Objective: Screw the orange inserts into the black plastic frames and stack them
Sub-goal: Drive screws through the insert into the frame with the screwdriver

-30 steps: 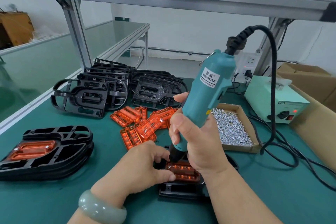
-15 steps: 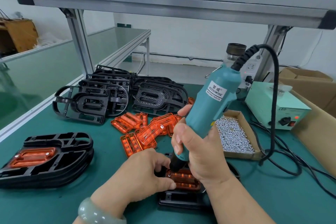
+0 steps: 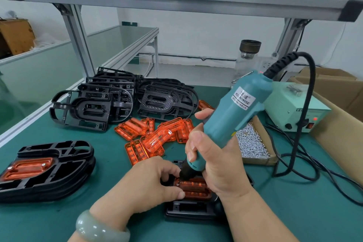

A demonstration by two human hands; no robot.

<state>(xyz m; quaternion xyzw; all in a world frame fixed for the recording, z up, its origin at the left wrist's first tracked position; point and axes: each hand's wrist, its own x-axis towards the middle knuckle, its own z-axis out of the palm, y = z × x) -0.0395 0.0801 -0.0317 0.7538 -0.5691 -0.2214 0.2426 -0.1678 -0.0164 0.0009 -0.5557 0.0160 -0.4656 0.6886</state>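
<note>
The green table (image 3: pixel 59 222) holds a black frame (image 3: pixel 188 210) close to the person. A shiny, see-through orange insert (image 3: pixel 194 187) sits in its middle. The left hand (image 3: pixel 149 182) pinches the insert's left edge. The right hand (image 3: pixel 216 163) grips a tilted blue-green screwdriver (image 3: pixel 235 114), tip on the insert.

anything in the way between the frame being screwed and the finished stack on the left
Nothing visible: only green mat shows between the frame and the finished stack. The loose orange inserts sit farther back, off that path.
</note>
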